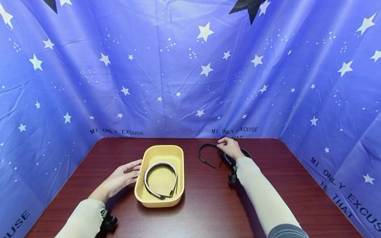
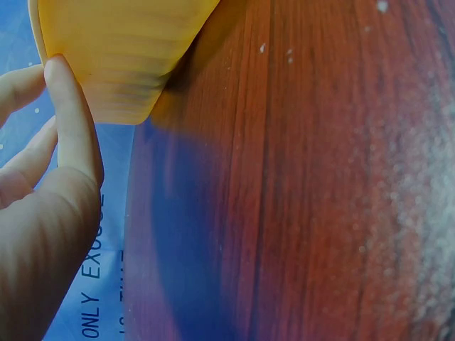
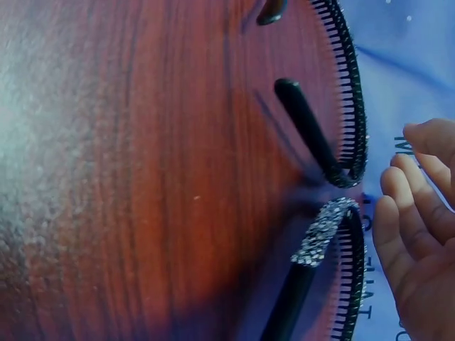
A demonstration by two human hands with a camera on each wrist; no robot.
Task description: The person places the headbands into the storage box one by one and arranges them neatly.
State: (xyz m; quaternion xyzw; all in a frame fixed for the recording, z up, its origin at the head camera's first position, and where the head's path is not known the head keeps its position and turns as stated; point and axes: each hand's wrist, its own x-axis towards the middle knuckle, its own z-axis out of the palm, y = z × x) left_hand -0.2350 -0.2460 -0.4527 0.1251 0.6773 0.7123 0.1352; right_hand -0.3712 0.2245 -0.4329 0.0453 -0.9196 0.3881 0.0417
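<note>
A yellow plastic basin (image 1: 159, 204) stands left of centre, with a pale headband (image 1: 162, 163) with dark teeth lying in it. Whether a second band lies underneath, I cannot tell. My left hand (image 1: 124, 177) rests its fairly straight fingertips against the basin's left side near the rim. Over on the right, my right hand (image 1: 230, 147) hovers above black toothed headbands, fingers loosely bent. In the right wrist view nothing is between those fingers. One plain black headband (image 3: 361, 106) lies beside another with silvery glitter (image 3: 323, 231), which the hand partly hides in the head view.
The dark red wood-grain table (image 1: 202, 205) has rounded far corners. Blue cloth with white stars (image 1: 166, 66) hangs around its back and sides. Each wrist wears a small black camera, one of them at the left cuff (image 1: 108, 220).
</note>
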